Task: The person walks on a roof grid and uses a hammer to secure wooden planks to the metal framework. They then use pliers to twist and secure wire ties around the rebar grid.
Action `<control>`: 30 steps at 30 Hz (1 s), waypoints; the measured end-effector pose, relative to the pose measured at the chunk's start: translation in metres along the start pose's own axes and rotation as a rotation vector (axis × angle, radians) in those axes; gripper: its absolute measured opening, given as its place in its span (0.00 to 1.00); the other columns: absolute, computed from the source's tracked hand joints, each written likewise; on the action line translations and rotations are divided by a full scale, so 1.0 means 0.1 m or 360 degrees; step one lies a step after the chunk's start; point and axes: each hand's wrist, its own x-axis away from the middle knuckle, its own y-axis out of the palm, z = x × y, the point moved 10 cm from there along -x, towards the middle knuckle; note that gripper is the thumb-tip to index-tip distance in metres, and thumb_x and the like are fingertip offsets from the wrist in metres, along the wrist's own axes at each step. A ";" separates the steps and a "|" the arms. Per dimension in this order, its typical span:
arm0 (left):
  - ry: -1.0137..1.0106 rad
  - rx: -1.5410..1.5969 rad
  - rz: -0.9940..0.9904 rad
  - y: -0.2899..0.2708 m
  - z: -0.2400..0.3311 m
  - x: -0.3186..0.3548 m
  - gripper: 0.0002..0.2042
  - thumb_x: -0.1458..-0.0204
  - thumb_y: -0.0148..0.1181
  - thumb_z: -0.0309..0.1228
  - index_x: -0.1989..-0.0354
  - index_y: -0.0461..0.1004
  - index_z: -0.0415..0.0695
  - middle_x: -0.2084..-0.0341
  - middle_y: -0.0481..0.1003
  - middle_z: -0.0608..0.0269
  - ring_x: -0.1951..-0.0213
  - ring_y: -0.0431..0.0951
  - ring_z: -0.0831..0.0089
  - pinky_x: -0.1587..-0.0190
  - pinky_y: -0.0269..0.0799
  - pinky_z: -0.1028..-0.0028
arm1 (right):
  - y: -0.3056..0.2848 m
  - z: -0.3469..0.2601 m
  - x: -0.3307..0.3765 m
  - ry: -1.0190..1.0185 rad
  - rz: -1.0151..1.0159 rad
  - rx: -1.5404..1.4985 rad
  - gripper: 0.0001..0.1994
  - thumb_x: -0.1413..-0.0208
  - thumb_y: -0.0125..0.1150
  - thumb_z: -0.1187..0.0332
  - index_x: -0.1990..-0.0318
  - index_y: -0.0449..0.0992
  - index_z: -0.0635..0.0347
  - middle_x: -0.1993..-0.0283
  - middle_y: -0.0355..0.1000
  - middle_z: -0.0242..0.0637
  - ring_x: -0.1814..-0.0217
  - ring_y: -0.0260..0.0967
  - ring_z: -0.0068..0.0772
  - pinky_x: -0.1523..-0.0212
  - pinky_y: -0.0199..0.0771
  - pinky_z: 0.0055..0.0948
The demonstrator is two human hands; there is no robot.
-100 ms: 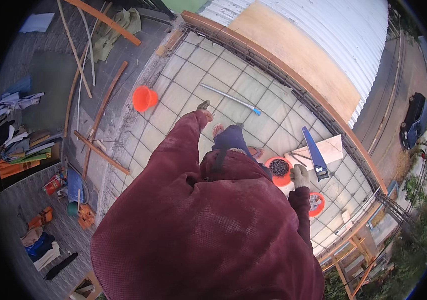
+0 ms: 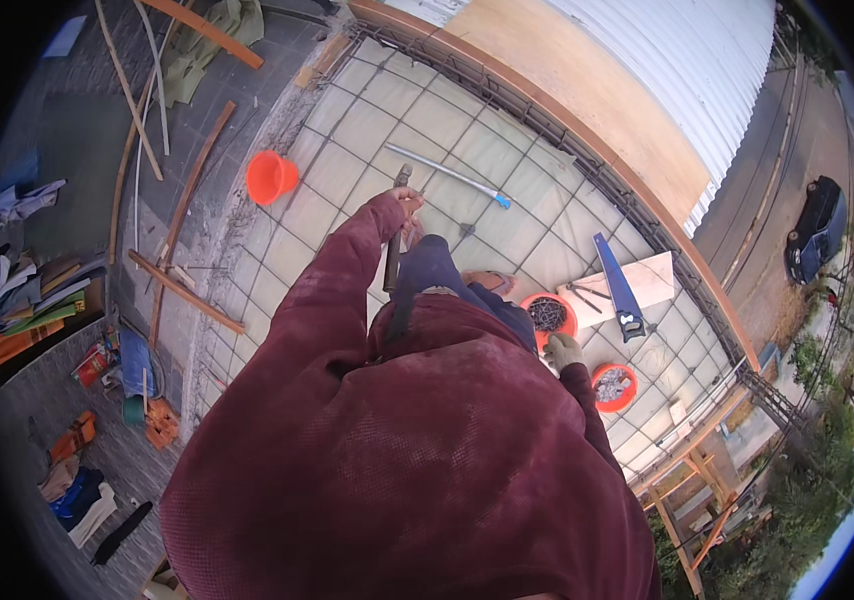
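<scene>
Rebar-gridded floor (image 2: 507, 235) below, hammer (image 2: 393, 256) in left fingers (image 2: 410, 201), head just beyond them; right fingers' (image 2: 559, 349) hold unclear

From my remote station I see a loose maroon top (image 2: 407, 450), finely textured, with pale dusty smudges and a long left sleeve (image 2: 322, 275). I make out navy trousers (image 2: 429, 262) and what looks like a greyish glove (image 2: 564, 348) on the right hand (image 2: 560, 352).

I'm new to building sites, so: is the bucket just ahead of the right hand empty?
Not empty: thin dark pieces lie tangled inside the bucket. How deep they go, I cannot tell.
</scene>
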 end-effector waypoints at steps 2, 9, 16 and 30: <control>0.0108 0.0311 -0.0184 0.12 0.24 -0.04 0.06 0.38 0.61 0.33 0.57 0.73 0.47 0.80 0.69 0.72 0.84 0.64 0.82 0.82 0.63 0.77 | 0.15 0.02 -0.02 0.0087 -0.0212 0.0726 0.16 0.43 0.55 0.58 0.56 0.80 0.61 0.69 0.77 0.36 0.72 0.74 0.27 0.71 0.73 0.30; -0.0501 0.0893 -0.0240 -0.05 -0.96 0.26 0.03 0.36 0.57 0.30 0.57 0.72 0.50 0.78 0.64 0.75 0.83 0.61 0.85 0.83 0.59 0.79 | 0.18 -0.79 -0.43 0.0062 0.0333 0.0217 0.15 0.41 0.55 0.62 0.53 0.80 0.61 0.67 0.79 0.38 0.72 0.75 0.28 0.70 0.75 0.31; -0.0394 0.0255 -0.0064 -0.31 -1.20 0.34 0.12 0.39 0.63 0.37 0.55 0.73 0.45 0.80 0.66 0.73 0.84 0.63 0.82 0.81 0.62 0.77 | 1.60 -2.31 -1.25 0.0012 -0.0029 -0.0523 0.21 0.38 0.51 0.67 0.38 0.67 0.60 0.65 0.74 0.43 0.77 0.68 0.30 0.78 0.69 0.29; -0.0443 -0.0166 0.0525 -0.37 -1.82 1.08 0.08 0.47 0.64 0.31 0.63 0.80 0.39 0.67 0.79 0.52 0.64 0.81 0.61 0.59 0.75 0.67 | 3.44 -1.96 -5.52 0.0302 -0.0141 -0.0219 0.40 0.37 0.54 0.58 0.23 0.37 0.46 0.40 0.65 0.60 0.56 0.77 0.50 0.63 0.85 0.45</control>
